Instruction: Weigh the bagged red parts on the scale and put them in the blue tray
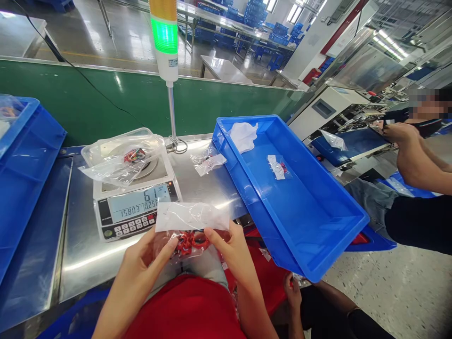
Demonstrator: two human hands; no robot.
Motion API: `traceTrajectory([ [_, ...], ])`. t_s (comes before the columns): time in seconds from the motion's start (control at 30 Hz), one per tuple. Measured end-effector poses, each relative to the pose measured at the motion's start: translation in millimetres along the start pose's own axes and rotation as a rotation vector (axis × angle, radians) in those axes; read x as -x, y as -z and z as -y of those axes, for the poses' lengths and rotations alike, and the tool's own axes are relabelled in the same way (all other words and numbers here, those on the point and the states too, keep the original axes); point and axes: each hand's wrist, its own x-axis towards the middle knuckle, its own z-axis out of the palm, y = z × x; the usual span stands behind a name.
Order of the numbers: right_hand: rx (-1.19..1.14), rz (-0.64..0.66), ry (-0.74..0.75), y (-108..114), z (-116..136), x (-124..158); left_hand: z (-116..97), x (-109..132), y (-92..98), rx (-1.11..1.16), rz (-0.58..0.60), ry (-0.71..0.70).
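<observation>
Between my two hands is a clear plastic bag (192,217) with a white upper part and red pieces inside. My left hand (146,259) grips its left side, thumb on the front. On the right side my right hand (231,247) pinches it in the same way. Just beyond the bag stands a digital counting scale (136,207), its display reading 61. A clear plastic tray (92,153) sits on the scale, with another bag (122,172) of red and coloured pieces in it. Small bags (209,162) lie on the metal table to the right of the scale.
A large blue bin (303,188) at the right holds a small bag (278,167) and a white sheet (243,136). Another blue bin (26,165) stands at left. A signal light (165,37) glows green. One person's hand (293,292) shows below the bin; another person works far right.
</observation>
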Motion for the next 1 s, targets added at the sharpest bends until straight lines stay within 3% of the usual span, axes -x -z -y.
traceTrajectory([
  [0.23, 0.07, 0.013, 0.021, -3.0, 1.5, -1.4, 4.6, -5.2, -1.6, 0.089, 0.073, 0.071],
  [0.37, 0.002, 0.055, -0.014, -3.9, -0.2, -1.9, 4.5, -5.3, -3.9, 0.165, 0.046, 0.112],
  [0.6, -0.151, 0.174, -0.091, -4.1, -1.7, -0.3, 12.4, -10.4, -1.4, 0.17, -0.01, 0.041],
  [0.87, -0.108, 0.004, -0.02, -6.6, 2.7, 0.1, 9.6, -9.1, 3.0, 0.082, 0.097, -0.021],
  [1.0, -0.112, -0.033, -0.012, -6.2, -0.2, 1.1, -0.5, -1.1, -5.1, 0.093, 0.079, 0.013],
])
